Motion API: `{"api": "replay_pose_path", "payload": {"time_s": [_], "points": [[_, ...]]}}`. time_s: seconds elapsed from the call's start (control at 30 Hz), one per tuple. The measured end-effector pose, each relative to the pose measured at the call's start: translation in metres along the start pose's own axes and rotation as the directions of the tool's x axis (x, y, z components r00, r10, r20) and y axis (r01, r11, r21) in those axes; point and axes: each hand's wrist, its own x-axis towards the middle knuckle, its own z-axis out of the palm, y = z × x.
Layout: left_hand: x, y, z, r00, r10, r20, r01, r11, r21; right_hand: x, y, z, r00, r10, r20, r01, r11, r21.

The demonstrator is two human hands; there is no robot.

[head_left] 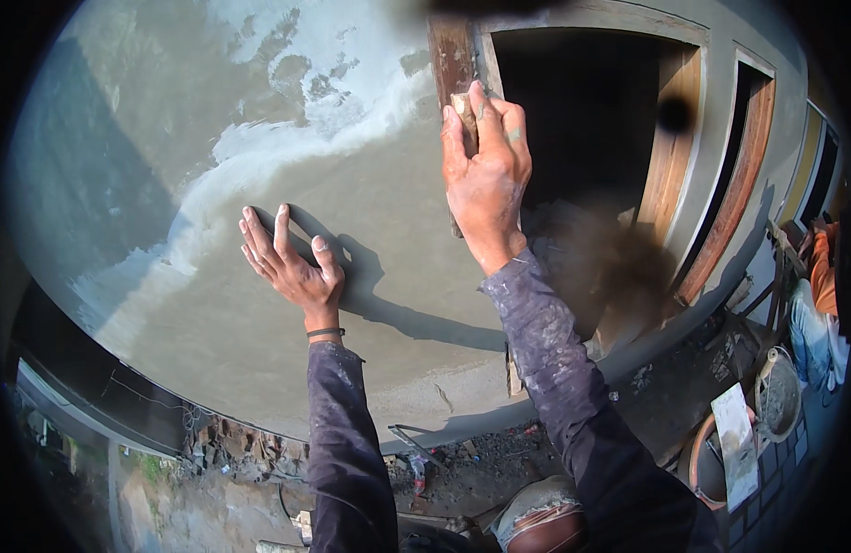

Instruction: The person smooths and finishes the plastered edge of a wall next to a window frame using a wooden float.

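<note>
My right hand (485, 175) is closed around the wooden handle of what looks like a long brown wooden float (453, 60). The float stands upright along the left side of the opening's frame, its lower part mostly hidden behind my hand. Lower left, my left hand (301, 272) has its fingers spread and holds nothing. It is at the grey plastered wall (388, 221), its shadow falling to the right; whether the palm touches cannot be told. A whitish, patchy band of coating (287, 152) runs across the wall above my left hand.
Right of my right hand is a dark opening (573, 120) with a wooden jamb (669, 138). Rubble (250, 452) lies along the wall's foot. Lower right are a bucket (706, 461), a pale board (736, 447) and a grey basin (777, 396). A person in orange (822, 272) is at the far right.
</note>
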Motion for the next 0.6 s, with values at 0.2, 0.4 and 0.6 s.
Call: {"api": "replay_pose_path", "payload": {"time_s": [0.2, 0.4, 0.6], "points": [[-0.004, -0.012, 0.001, 1.0, 0.025, 0.0, -0.025, 0.999, -0.019, -0.031, -0.015, 0.006, 0.964, -0.193, 0.182, 0.171, 0.977, 0.129], [0.0, 0.001, 0.004, 1.0, -0.01, -0.02, 0.01, 0.999, -0.033, -0.017, 0.01, -0.006, 0.989, -0.13, 0.067, 0.131, 0.991, -0.01], [-0.003, -0.015, -0.001, 1.0, -0.009, -0.019, 0.009, 1.0, -0.017, -0.05, 0.003, -0.024, 0.979, -0.01, 0.201, -0.013, 0.994, 0.11]]}}
